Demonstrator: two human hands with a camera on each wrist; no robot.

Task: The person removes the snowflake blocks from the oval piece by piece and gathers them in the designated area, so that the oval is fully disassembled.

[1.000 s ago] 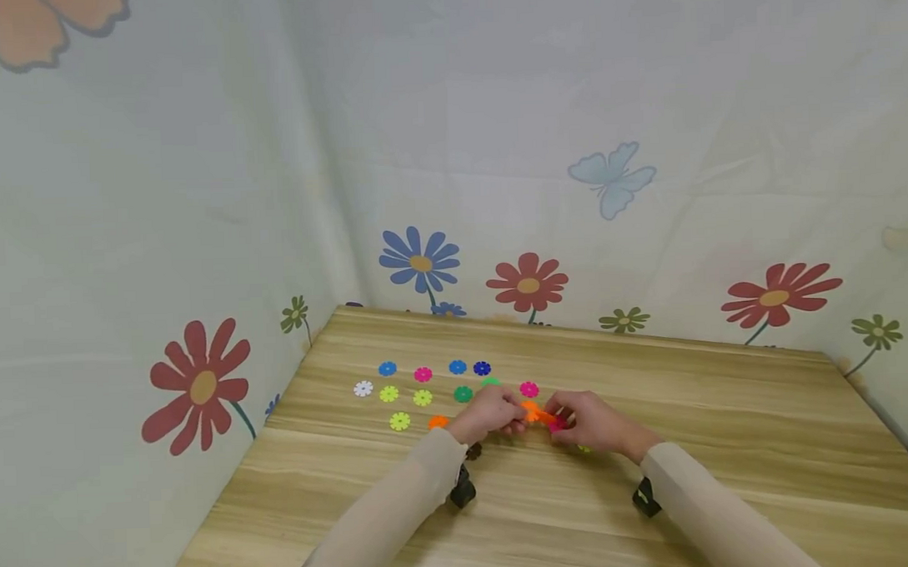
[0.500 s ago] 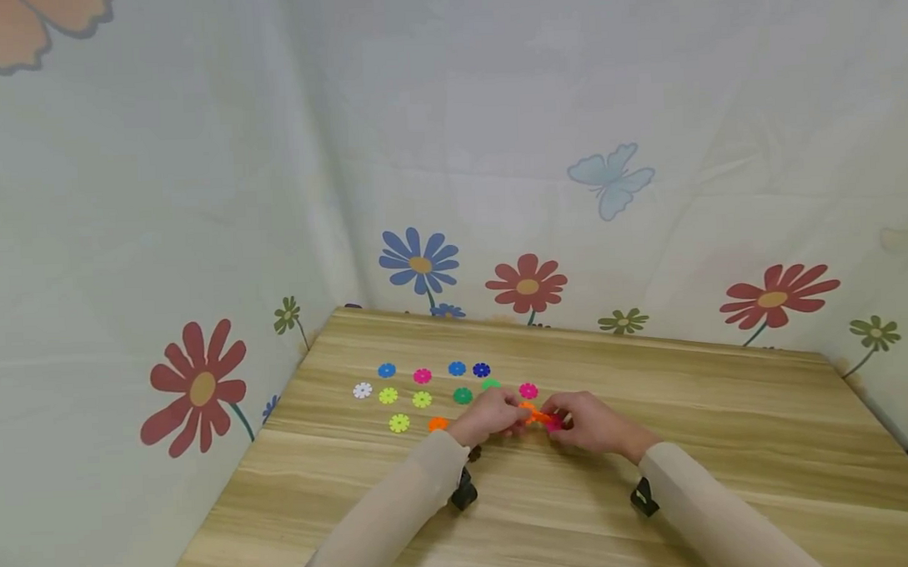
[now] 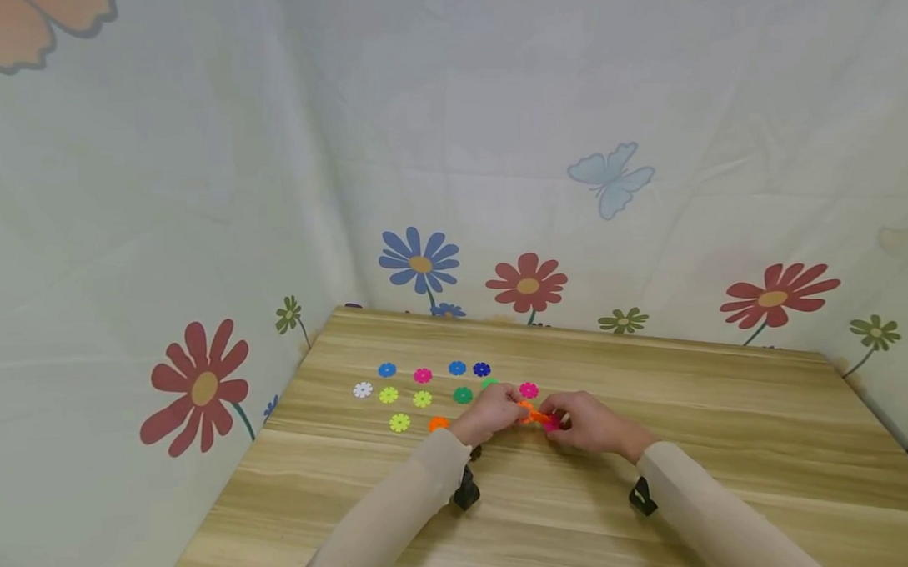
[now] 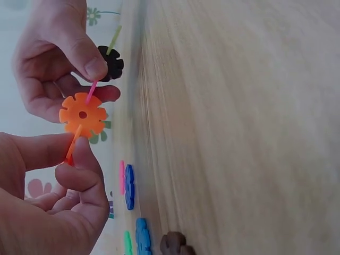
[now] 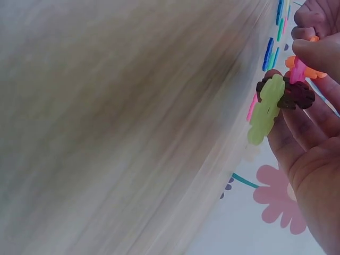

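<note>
Both hands hold a chain of slotted plastic snowflake discs above the table. My left hand [image 3: 492, 414] pinches an orange disc [image 4: 71, 146], seen edge-on in the left wrist view, between thumb and finger. That disc meets a second orange disc [image 4: 83, 114], which joins a pink disc [image 4: 91, 91]. With thumb and fingers, my right hand [image 3: 596, 424] grips the chain around the pink disc and a dark brown disc [image 5: 297, 94]. At the chain's far end, a yellow-green disc [image 5: 267, 109] sticks out. My fingers partly hide the joints.
Loose discs lie flat on the wooden table [image 3: 698, 392], mostly left of and beyond my hands: a white disc [image 3: 363, 390], a dark blue disc [image 3: 482, 369], an orange one [image 3: 439, 422] and several more. A pink disc [image 3: 529, 390] lies just beyond the chain. A flowered cloth [image 3: 448, 108] hangs behind.
The chain and right-hand fingertips have shifted very slightly left. The yellow-green disc, glimpsed below the right hand a second ago in the head view, is now hidden there. Both grips persist.
</note>
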